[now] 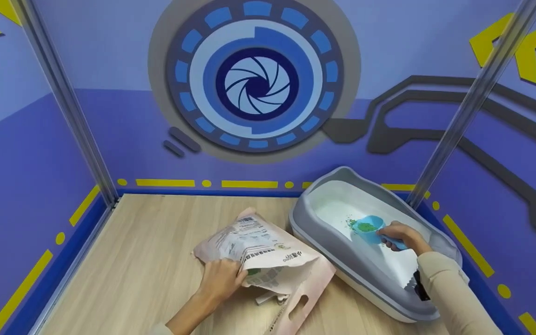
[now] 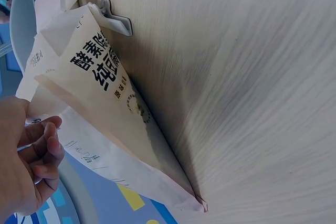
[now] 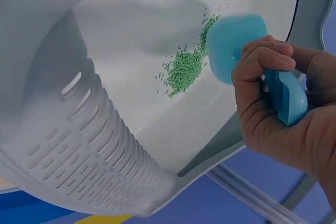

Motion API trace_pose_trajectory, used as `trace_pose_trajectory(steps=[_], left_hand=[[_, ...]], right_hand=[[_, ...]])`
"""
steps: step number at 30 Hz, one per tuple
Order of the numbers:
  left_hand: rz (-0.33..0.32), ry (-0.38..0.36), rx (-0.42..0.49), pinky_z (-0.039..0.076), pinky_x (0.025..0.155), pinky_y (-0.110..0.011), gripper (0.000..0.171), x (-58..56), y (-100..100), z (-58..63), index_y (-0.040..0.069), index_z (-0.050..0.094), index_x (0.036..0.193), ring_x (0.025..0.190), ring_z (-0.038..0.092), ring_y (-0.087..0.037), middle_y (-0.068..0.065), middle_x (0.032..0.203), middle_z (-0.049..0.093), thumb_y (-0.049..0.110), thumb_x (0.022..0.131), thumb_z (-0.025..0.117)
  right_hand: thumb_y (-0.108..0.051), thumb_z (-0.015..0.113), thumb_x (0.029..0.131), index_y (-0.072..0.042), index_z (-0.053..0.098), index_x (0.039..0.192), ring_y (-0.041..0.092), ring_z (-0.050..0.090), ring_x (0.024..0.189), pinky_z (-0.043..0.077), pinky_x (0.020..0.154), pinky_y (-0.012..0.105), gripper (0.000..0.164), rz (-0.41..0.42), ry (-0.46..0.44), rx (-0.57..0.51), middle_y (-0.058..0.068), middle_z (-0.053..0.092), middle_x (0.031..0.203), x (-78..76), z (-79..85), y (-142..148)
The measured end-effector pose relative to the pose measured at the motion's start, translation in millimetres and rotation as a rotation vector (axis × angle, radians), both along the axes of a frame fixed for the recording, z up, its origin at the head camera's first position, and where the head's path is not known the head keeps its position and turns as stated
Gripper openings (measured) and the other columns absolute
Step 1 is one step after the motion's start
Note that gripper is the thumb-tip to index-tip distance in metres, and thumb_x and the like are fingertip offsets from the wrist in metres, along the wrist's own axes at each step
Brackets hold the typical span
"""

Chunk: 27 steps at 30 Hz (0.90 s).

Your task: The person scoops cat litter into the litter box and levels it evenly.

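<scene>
My right hand (image 1: 400,232) grips the handle of a light blue scoop (image 3: 231,40) over the inside of a grey and white litter box (image 1: 338,253). Green litter pellets fill part of the scoop's bowl. On the box's white floor, a small pile of green pellets (image 3: 184,72) shows beside the scoop. My left hand (image 1: 221,277) pinches the edge of an opened paper-like cat litter bag (image 1: 268,237), holding its mouth apart. Lying on its side on the table, the pale pink bag carries dark print, and some green shows inside the opening.
A white clip (image 2: 118,23) lies on the wooden table (image 1: 156,232) by the bag's mouth. The slotted grey step (image 3: 68,145) forms one end of the litter box. Blue printed walls (image 1: 123,135) with metal corner posts enclose the table at the back and sides.
</scene>
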State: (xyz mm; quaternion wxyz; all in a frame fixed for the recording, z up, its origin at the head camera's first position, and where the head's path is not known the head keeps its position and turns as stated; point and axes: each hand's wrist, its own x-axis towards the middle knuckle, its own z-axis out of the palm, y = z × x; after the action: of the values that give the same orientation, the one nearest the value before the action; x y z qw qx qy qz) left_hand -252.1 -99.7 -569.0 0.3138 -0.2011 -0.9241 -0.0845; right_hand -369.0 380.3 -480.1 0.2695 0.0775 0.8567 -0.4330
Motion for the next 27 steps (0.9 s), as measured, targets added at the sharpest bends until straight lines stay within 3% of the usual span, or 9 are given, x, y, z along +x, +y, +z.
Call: trace_pose_trajectory(steps=[9,17,23,27], left_hand=[[-0.017,0.001,0.01,0.035,0.042,-0.034,0.04,0.5,-0.7,-0.1,0.019,0.049,0.052,0.043,0.045,-0.017,0.002,0.051,0.055,0.028,0.079,0.077],[-0.026,-0.005,0.01,0.034,0.043,-0.034,0.04,0.3,0.4,-1.3,0.018,0.049,0.053,0.044,0.046,-0.017,0.001,0.051,0.057,0.03,0.079,0.077],[-0.022,-0.001,0.0,0.035,0.042,-0.034,0.041,0.4,-0.2,-0.8,0.019,0.048,0.052,0.043,0.045,-0.016,0.002,0.051,0.055,0.029,0.078,0.077],[-0.023,0.013,-0.005,0.034,0.041,-0.033,0.041,0.2,-0.4,-0.8,0.02,0.047,0.051,0.043,0.044,-0.014,0.004,0.05,0.053,0.028,0.077,0.078]], right_hand=[[-0.02,0.046,0.106,-0.006,0.056,0.089,0.0,0.046,0.052,0.043,0.053,0.015,0.024,-0.032,-0.063,-0.035,-0.005,0.055,0.067,-12.8,4.9,0.2],[-0.019,0.045,0.105,-0.007,0.055,0.086,0.0,0.047,0.053,0.043,0.053,0.014,0.025,-0.046,-0.074,0.056,-0.006,0.055,0.064,-7.4,10.9,12.7],[-0.019,0.044,0.105,-0.004,0.058,0.089,-0.001,0.046,0.053,0.042,0.054,0.013,0.026,-0.022,-0.091,0.149,-0.008,0.054,0.063,-1.6,17.7,21.6],[-0.017,0.042,0.105,-0.008,0.058,0.084,0.0,0.044,0.053,0.04,0.054,0.013,0.028,-0.001,-0.094,0.216,-0.009,0.053,0.062,3.0,24.2,26.3]])
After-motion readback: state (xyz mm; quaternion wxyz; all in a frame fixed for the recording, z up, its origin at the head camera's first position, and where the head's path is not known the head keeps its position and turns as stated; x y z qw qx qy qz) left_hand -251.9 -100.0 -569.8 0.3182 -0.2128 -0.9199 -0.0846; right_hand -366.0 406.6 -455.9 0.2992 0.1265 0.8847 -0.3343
